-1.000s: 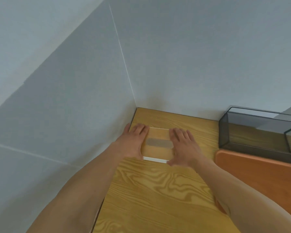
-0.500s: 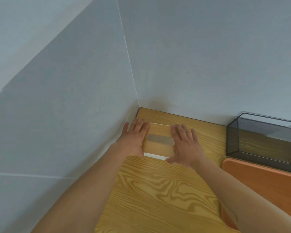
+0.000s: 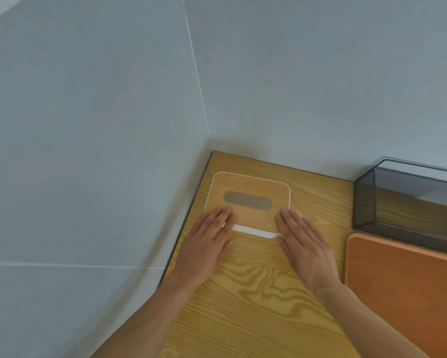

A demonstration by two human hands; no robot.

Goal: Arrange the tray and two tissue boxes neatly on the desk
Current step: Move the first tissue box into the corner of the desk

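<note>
No words, numbers, labels or signs to read anywhere: none on the tissue box (image 3: pixel 247 187), none on the mesh box (image 3: pixel 408 202), none on the walls.

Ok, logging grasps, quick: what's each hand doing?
Left hand: open, flat, fingertips on the tissue box.
Right hand: open, flat, fingertips on the box.

Pale grey walls (image 3: pixel 88 125), black mesh organiser (image 3: pixel 408 202) at desk's back edge.
</note>
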